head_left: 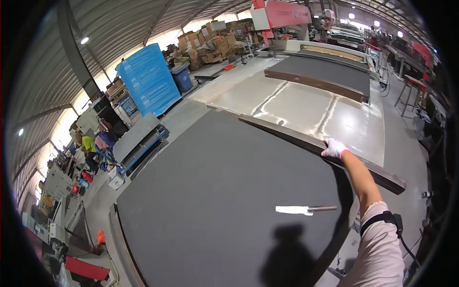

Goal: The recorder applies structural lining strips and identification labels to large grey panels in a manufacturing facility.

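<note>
My right hand [334, 147], in a white glove with a pink cuff, is on a long dark bar [287, 133], its fingers curled over the top edge. The bar lies across the far edge of a large dark grey sheet [201, 182]. On the sheet, nearer to me, lies a knife-like tool with a flat white part [292, 209] and a slim grey-brown handle [322, 208]. It touches neither hand. My left hand is out of view.
Beyond the bar is a shiny metal table [306, 103] bearing another dark sheet stack [325, 71]. A pink and white machine [282, 16] stands behind. At left are a cart [138, 143], a blue wrapped panel [148, 79] and a person in yellow [88, 146]. A stool [410, 91] stands at right.
</note>
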Available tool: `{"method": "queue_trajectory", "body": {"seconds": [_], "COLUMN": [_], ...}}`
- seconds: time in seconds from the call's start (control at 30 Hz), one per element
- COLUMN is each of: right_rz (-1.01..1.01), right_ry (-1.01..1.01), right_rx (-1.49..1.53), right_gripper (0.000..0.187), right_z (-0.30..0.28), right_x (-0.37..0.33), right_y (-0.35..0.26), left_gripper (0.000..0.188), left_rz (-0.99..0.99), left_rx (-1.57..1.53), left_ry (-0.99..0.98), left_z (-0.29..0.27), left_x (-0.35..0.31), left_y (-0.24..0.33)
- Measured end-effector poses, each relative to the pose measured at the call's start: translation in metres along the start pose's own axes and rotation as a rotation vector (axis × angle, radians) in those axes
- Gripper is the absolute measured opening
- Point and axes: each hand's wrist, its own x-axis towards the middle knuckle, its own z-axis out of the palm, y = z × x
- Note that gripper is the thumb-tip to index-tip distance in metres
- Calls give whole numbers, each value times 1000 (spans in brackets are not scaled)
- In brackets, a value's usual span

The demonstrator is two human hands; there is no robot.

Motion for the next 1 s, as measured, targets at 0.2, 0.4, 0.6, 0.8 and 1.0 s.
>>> {"method": "queue_trajectory", "body": {"seconds": [0.2,0.4,0.6,0.8,1.0], "right_rz": [-143,-588,-189,-364,-194], "right_ry": [-90,385,-55,381,69], "right_rx": [391,95,-78,101,1435], "right_gripper": [75,60,53,53,31], "right_z": [47,34,81,131,79], "right_x": [58,-119,-294,-255,-421], "right_y": [19,-57,-46,14,-114], "left_gripper": [52,49,48,56,45], "left_rz": [44,401,106,252,363], "left_rx": [-32,-250,-67,-157,-478], "left_ry": [75,202,279,-271,-619], "left_z": [19,11,3,-23,-30], "left_x": [-7,-8,40,24,77], "left_y": [-2,-63,-117,-137,-184]}}
